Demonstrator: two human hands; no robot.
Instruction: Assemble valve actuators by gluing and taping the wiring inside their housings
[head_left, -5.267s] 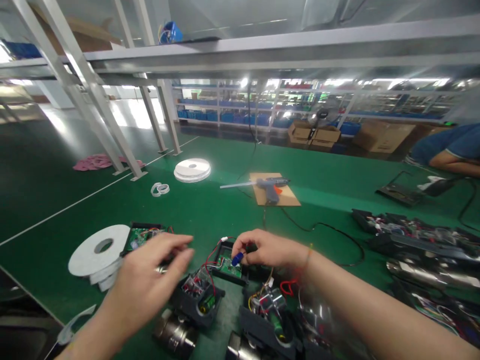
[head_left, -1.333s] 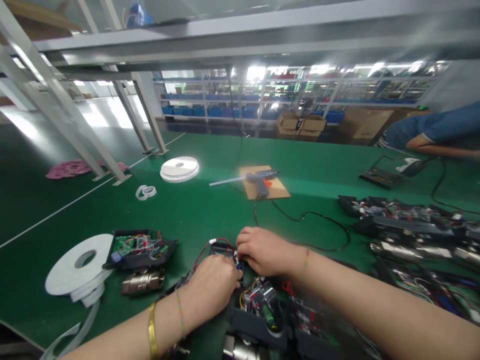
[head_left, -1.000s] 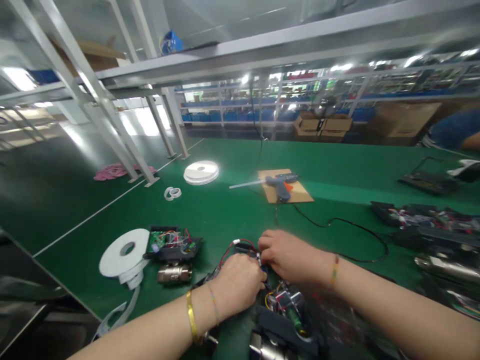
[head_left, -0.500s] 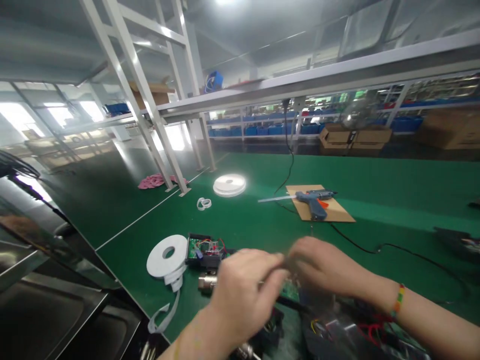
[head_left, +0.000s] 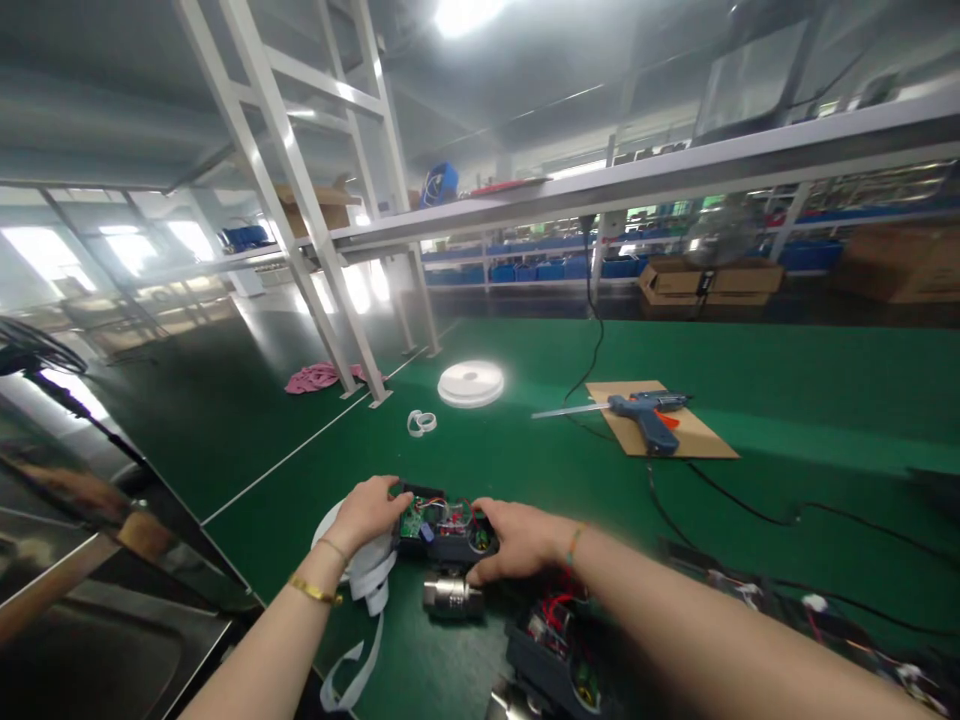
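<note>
An open black housing [head_left: 442, 548], with a green circuit board and red and white wires inside, lies on the bench with a metal valve body [head_left: 450, 596] at its near side. My left hand [head_left: 369, 515] grips the housing's left end, thumb over the rim. Round the right end is my right hand [head_left: 517, 540], its thumb close to the valve body; some fingertips are hidden. A second open black housing [head_left: 546, 650] with red wires sits nearer to me, under my right forearm. The white tape roll [head_left: 330, 520] is partly behind my left hand, its loose strip trailing forward.
A blue glue gun [head_left: 649, 418] rests on a cardboard piece [head_left: 705, 440], its cord running right. Farther back are a large white roll [head_left: 471, 384], small white rings [head_left: 421, 423] and a pink cloth [head_left: 315, 378]. White shelf posts [head_left: 330, 250] rise at left; more housings lie right.
My hands were together over parts in the middle. They have moved apart and left, and now hold the two ends of the left housing. The view has shifted slightly.
</note>
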